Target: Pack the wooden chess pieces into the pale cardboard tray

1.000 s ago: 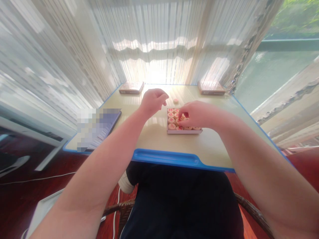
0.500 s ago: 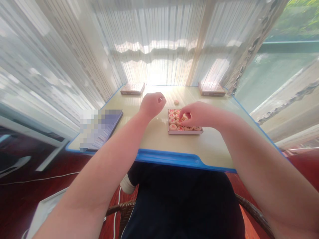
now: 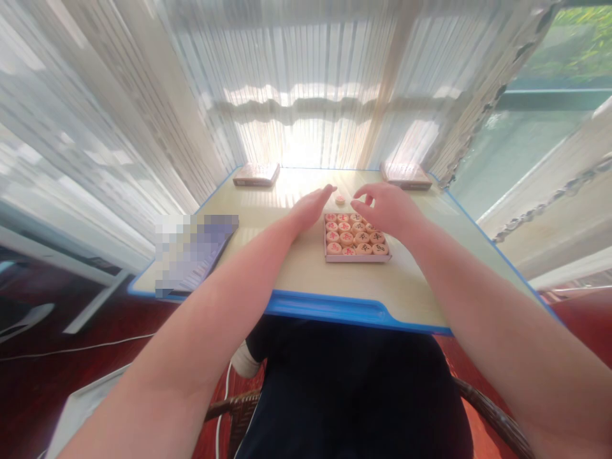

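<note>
A shallow box (image 3: 357, 259) of round Chinese chess pieces (image 3: 347, 238), marked in red on the left and black on the right, rests on the table (image 3: 306, 271). Beyond it lies a single loose chess piece (image 3: 340, 200). My left hand (image 3: 313, 209) is just left of that piece, fingers stretched out, holding nothing. On the other side, my right hand (image 3: 385, 203) hovers over the box's far right corner, thumb and fingers apart with nothing between them. It hides some of the pieces at the back right.
Two flat boxes sit at the far corners, one box (image 3: 256, 174) left and another box (image 3: 405, 176) right. A dark-edged tablet-like thing (image 3: 215, 245), partly blurred out, lies at the left edge. A blue tray rim (image 3: 329, 308) runs along the front.
My right hand has lifted off the pieces in the box and moved away toward the loose piece, its fingers opening. My left hand has uncurled and shifted right, nearer that piece.
</note>
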`<state>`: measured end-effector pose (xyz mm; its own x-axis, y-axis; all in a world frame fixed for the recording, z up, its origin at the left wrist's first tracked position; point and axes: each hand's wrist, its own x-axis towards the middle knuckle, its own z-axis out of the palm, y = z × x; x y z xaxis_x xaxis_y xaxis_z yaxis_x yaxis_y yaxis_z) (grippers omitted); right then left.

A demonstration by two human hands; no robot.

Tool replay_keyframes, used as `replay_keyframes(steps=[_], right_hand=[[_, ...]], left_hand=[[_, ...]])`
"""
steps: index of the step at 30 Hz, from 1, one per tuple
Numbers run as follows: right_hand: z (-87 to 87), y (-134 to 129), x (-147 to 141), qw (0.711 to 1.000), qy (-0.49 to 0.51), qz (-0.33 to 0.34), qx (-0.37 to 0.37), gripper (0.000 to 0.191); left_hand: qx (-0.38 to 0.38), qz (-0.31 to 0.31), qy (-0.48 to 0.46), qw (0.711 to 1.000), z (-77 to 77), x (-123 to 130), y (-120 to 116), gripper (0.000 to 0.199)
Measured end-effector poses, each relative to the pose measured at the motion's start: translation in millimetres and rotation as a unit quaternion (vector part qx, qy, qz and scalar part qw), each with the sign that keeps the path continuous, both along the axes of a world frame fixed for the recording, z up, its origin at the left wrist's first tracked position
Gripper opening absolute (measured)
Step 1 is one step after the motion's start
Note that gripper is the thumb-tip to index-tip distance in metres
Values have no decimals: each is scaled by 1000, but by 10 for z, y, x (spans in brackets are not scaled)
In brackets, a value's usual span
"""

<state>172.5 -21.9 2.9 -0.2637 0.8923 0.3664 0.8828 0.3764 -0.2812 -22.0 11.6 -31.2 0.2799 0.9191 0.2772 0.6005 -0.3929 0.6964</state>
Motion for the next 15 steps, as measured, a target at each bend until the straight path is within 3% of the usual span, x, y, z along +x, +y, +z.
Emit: replay_keyframes(steps=[3, 6, 10, 15], right_hand=[[-25, 8, -9, 1000, -6, 1, -1, 33], [-19, -13, -30, 1000, -8, 9, 4, 31], [-1, -37, -50, 1000, -14, 4, 1, 30], [-9, -29, -52, 1000, -16, -6, -8, 30]], left_hand=[[-61, -40, 26, 997, -22, 45, 59, 64], [-70, -57, 53, 995, -16, 48, 69, 68], [23, -37, 91, 995, 27, -4, 22, 68], [77, 7, 215, 974, 55, -119, 2, 43]])
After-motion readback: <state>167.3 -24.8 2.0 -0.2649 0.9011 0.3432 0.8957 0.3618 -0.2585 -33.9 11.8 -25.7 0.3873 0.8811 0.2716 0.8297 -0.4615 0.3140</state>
